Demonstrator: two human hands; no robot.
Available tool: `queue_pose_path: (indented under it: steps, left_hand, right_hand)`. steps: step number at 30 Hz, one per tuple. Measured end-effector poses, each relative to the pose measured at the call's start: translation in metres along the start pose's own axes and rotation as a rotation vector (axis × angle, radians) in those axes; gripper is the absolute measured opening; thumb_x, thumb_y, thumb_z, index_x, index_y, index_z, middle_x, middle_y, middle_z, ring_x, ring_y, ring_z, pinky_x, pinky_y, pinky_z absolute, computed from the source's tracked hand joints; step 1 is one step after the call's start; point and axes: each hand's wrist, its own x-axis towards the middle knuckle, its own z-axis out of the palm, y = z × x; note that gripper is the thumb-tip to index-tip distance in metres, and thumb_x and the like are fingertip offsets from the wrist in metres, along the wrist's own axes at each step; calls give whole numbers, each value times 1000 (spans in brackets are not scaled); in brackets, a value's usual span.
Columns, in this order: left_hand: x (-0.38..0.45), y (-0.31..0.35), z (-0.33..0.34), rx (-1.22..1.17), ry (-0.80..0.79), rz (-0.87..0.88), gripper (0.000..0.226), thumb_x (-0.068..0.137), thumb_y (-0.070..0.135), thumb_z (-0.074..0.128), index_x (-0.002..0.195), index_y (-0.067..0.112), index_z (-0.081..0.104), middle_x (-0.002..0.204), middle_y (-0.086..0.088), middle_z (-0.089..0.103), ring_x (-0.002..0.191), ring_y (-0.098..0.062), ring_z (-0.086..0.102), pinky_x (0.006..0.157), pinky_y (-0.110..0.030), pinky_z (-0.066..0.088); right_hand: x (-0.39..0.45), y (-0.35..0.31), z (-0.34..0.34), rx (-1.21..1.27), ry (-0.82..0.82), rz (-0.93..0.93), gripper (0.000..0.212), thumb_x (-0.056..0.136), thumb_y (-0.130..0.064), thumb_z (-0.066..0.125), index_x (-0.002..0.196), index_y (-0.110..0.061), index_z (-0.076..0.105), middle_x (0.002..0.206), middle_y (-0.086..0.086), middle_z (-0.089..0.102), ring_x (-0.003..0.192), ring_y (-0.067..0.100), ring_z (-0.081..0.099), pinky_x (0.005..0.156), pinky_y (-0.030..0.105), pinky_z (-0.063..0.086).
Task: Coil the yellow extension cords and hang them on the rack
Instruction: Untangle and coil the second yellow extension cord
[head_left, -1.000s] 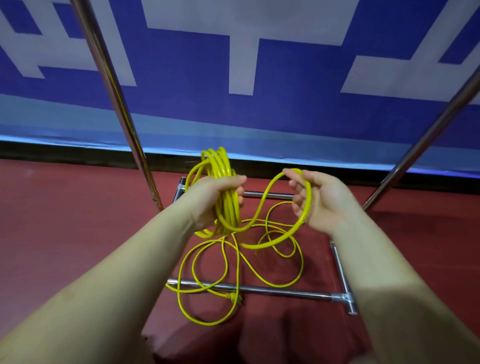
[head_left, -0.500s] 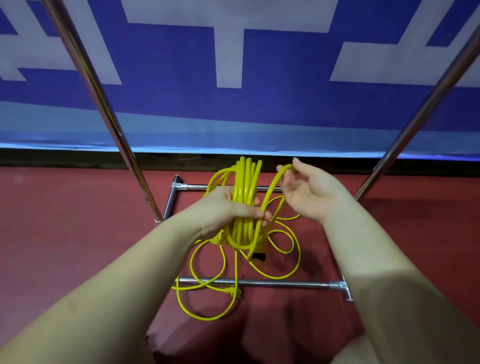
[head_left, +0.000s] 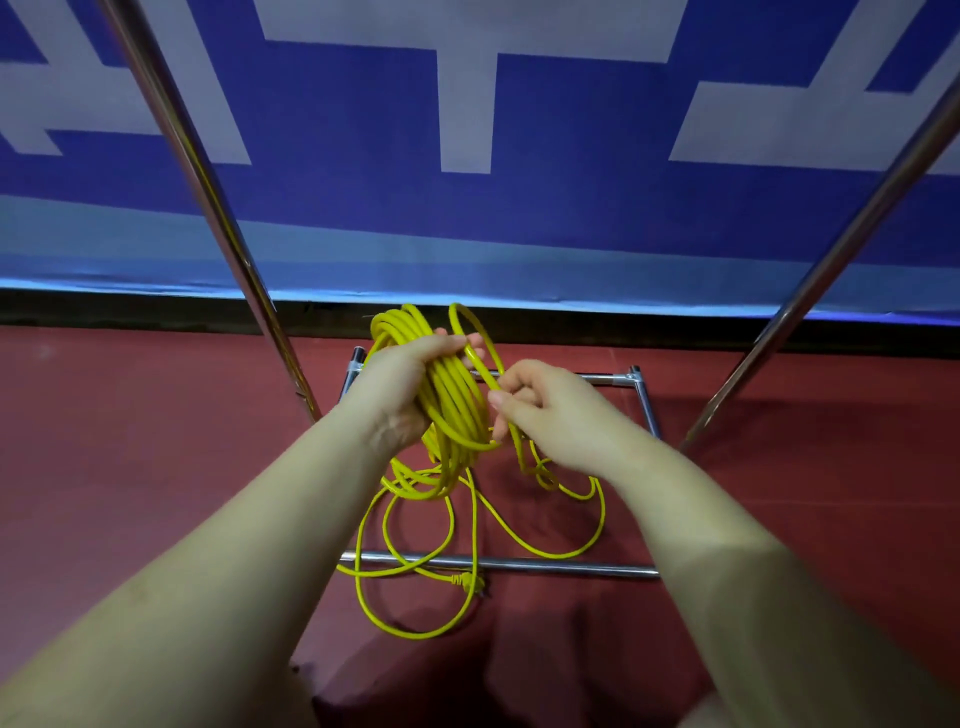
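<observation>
Above the red floor (head_left: 130, 467) — one yellow cord (head_left: 452, 410), two hands gripping.

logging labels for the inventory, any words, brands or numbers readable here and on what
None can be read.
Banner: big white shapes on blue, cut off by the frame, so no whole character reads.
Cord: no print visible on it.
Rack: bare metal, no label shows.

one yellow cord (head_left: 452, 410), two hands, one rack (head_left: 498, 564)
</observation>
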Motion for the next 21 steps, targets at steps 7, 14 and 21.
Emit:
queue_pose_path:
  steps: [7,14,21]
  left_hand:
    - [3,8,-8,7,74,19,7,92,2,49,90,4,55,66,-2,71,53,-7,65,53,-22,53]
    - [3,18,-14,191,116,-19,16,94,12,53,80,8,58,58,0,69,50,-7,66,44,-21,52]
    - [0,18,-17,316,-127,-137,35,93,18,47,59,13,40,46,2,40,39,-10,42,48,-20,44]
  right_hand:
    - [0,11,-2,-176,-144,92,13,91,-14,57,89,-24,49,78,-1,60,60,5,47,53,13,33]
    - [4,12,-23,333,269,180,9,88,-8,62,85,-14,56,71,4,62,55,12,66,59,32,54]
    - [3,4,-30,796,309,380,11,93,-7,55,82,-8,53,74,6,59,47,7,64,46,19,52]
